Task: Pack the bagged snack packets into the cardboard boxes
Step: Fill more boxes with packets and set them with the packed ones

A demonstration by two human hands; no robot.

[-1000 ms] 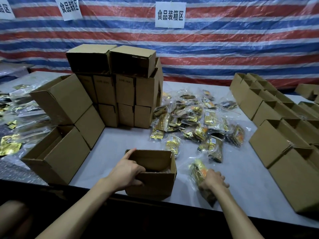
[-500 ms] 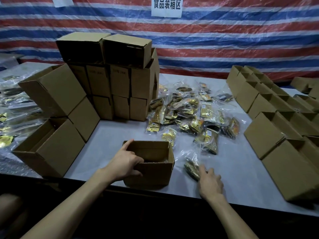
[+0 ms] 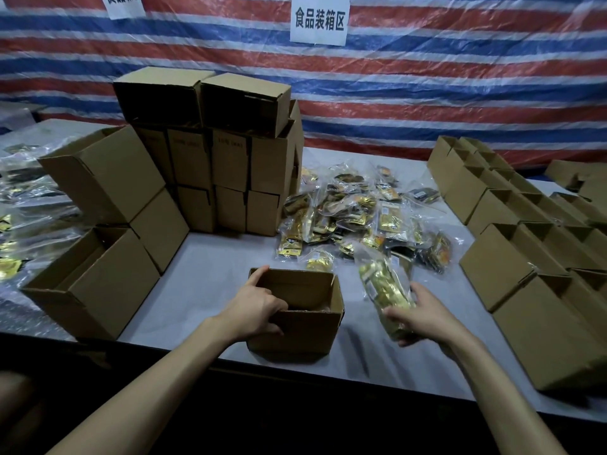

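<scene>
Two hands share the work at the open box (image 3: 295,334), which sits on the surface (image 3: 210,267) right at its near edge. The left hand (image 3: 259,307) grips the box's near-left corner, its fingers curled over the wall and the index finger laid along the left rim. The right hand (image 3: 423,318) is just right of the box, wrapped round the lower end of a clear bag (image 3: 382,287) of gold packets, which is held off the surface and tilted up and away from the box. The likeliest slip is in that hold. The film looks slick and the weight sits above the fingers, so the bag may flop over or slide out as it swings left toward the opening. The bag also looks long against the box's mouth. If it comes in flat it may catch on the right rim and push the whole box leftward or toward the near edge, where there is little room to spare. Only the left hand's hold stops that, and a loose one would let the box tip off. What already lies inside the box is too dark to tell, so the bag may not settle low enough. Beyond the box, the pile (image 3: 354,215) of other bags spreads close to the held one, and a trailing corner could drag one along. Further right of the box, the row of empty boxes (image 3: 512,257) stands near the right forearm, and a wide swing could knock them.
</scene>
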